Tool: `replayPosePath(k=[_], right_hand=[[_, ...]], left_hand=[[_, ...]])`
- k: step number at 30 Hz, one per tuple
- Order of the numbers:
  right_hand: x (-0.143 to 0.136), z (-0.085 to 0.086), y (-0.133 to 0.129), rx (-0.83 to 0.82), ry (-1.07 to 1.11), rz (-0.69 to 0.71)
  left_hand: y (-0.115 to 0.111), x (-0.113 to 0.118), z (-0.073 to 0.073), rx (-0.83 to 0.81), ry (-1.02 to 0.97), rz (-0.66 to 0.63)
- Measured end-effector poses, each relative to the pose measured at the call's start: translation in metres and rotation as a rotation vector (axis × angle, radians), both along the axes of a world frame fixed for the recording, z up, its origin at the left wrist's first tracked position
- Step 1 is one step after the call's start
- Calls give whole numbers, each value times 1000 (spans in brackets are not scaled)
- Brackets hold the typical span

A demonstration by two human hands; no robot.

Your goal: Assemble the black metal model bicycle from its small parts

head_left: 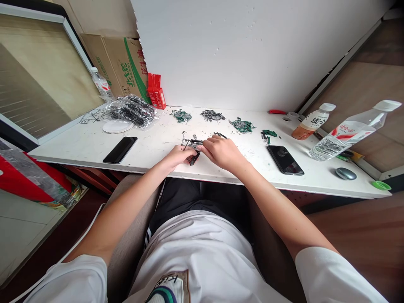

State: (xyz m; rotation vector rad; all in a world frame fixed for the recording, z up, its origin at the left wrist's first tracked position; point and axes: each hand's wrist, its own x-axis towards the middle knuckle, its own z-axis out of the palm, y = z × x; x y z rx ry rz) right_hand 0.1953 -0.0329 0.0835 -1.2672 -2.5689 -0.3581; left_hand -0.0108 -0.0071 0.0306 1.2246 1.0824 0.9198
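Near the table's front edge, a small black model bicycle (pixel 191 144) is held between my two hands. My left hand (pixel 180 156) grips its lower left side, thumb and fingers closed. From the right, my right hand (pixel 222 152) is closed in a pinch on it, and its fingertips hide the part they touch. A dark curved piece (pixel 220 135) shows just behind my right knuckles. Beyond my hands lie a green model bicycle (pixel 181 116), a black one (pixel 212 115) and a pile of green bicycle parts (pixel 241 125).
Left are a phone (pixel 120 150), a bag of black parts (pixel 134 111), a carton (pixel 118 67) and a red packet (pixel 155 92). Right are another phone (pixel 285 160), loose green pieces (pixel 269 134), a brown-drink bottle (pixel 312 122), a water bottle (pixel 350 132) and a mouse (pixel 346 173).
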Motion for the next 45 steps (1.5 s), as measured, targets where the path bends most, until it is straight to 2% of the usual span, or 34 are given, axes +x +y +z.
replayPosePath(k=[3, 5, 8, 11, 18, 24, 30, 45], right_hand=[[0, 1, -3, -7, -20, -23], [0, 0, -2, -11, -39, -46], [-1, -3, 2, -15, -54, -52], [-2, -7, 5, -11, -58, -54], [-7, -23, 7, -22, 30, -99], [-4, -38, 15, 12, 214, 29], [-3, -41, 20, 81, 179, 63], [-5, -48, 22, 88, 101, 14]], left_hand=[[2, 4, -8, 102, -26, 167], [5, 6, -14, 236, -33, 251], [8, 8, -20, 410, -30, 310], [9, 8, -25, 472, -20, 341], [11, 8, -32, 514, -19, 379], [14, 7, -34, 532, -17, 436], [16, 4, -33, 523, -26, 373], [15, 5, -34, 523, 30, 422]])
